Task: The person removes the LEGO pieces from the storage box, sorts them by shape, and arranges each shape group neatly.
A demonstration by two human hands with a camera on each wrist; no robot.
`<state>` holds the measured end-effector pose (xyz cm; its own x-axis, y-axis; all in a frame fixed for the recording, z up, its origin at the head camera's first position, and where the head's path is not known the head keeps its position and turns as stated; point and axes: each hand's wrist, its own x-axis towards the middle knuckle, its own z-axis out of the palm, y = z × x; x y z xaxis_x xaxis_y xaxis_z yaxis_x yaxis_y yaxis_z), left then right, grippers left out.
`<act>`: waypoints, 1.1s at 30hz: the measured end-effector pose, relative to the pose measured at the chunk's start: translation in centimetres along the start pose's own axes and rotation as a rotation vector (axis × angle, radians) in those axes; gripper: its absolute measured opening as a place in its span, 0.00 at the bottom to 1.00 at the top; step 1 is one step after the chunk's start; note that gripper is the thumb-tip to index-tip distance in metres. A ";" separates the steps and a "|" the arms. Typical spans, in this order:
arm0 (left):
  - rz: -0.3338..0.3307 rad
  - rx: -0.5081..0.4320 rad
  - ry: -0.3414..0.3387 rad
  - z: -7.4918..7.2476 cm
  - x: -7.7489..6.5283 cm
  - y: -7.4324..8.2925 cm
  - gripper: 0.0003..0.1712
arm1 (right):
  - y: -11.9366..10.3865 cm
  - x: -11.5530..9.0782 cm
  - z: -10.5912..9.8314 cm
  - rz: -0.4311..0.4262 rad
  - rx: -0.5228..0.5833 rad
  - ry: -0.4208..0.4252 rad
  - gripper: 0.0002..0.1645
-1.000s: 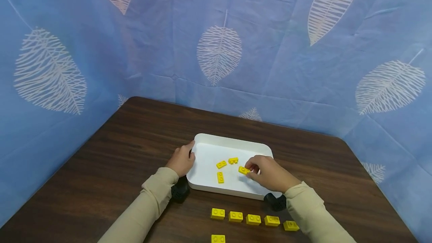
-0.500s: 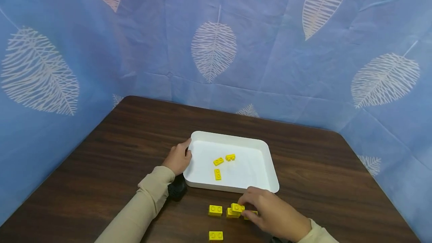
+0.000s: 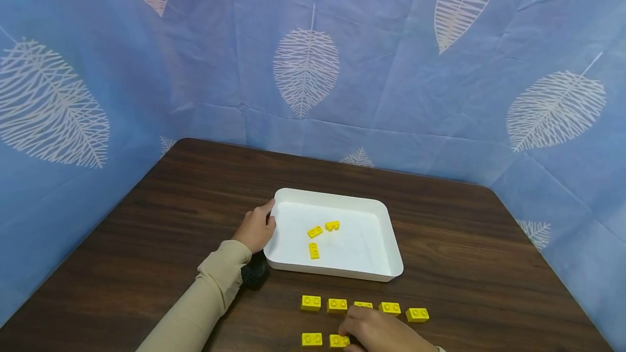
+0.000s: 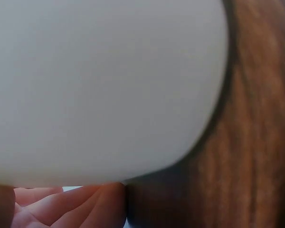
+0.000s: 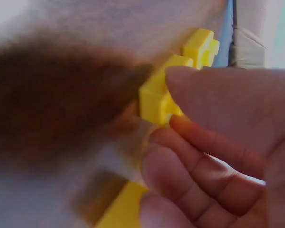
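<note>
A white tray [image 3: 332,272] stands mid-table, and my left hand [image 3: 255,228] holds its left edge. The left wrist view is mostly filled by the pale tray [image 4: 104,90], with bent fingers [image 4: 88,206] at its edge. In the front row, my right hand [image 3: 379,331] pinches a yellow toy brick [image 3: 337,341] at its right end, beside another brick [image 3: 312,339]. The right wrist view shows the thumb [image 5: 199,90] against the pinched brick [image 5: 154,97], a second brick [image 5: 198,45] just beyond. Part of my right hand is cut off by the frame's bottom edge.
Behind the right hand runs a row of several yellow bricks [image 3: 311,302], one [image 3: 363,305] partly hidden by the hand. Three more bricks [image 3: 314,251] lie inside the tray. A black wrist device [image 3: 255,271] sits near the tray's front left corner. Blue leaf-patterned cloth [image 3: 220,69] hangs behind the table.
My right hand has carried a brick out of the tray, over the back row, to the front row beside the single brick there. My left hand stays at the tray; the head view has shifted slightly.
</note>
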<state>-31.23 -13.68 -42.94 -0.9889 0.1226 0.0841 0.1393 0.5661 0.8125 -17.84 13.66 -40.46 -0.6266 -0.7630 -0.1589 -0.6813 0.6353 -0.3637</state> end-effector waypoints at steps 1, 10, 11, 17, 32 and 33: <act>-0.002 -0.002 0.000 0.0 0.0 0.0 0.29 | 0.0 0.0 -0.2 0.003 0.000 0.000 0.09; 0.000 -0.007 0.000 -0.2 0.0 -0.1 0.29 | -0.4 -0.1 -3.8 0.018 0.000 0.144 0.08; 0.000 -0.006 -0.001 -0.2 0.0 -0.1 0.29 | -0.4 0.0 -4.4 0.017 -0.012 0.169 0.08; 0.006 0.009 0.005 0.0 0.1 -0.3 0.29 | 1.7 1.6 -8.1 0.013 -0.025 0.260 0.07; 0.045 0.013 0.021 0.5 0.1 -0.6 0.28 | 9.4 10.5 -8.1 0.195 0.010 0.223 0.03; 0.051 0.017 0.026 0.5 0.1 -0.6 0.28 | 9.5 10.7 -8.2 0.208 0.008 0.219 0.03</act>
<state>-31.42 -13.59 -43.67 -0.9814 0.1302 0.1407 0.1903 0.5735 0.7968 -34.07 12.49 -38.11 -0.8199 -0.5717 -0.0291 -0.5272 0.7739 -0.3511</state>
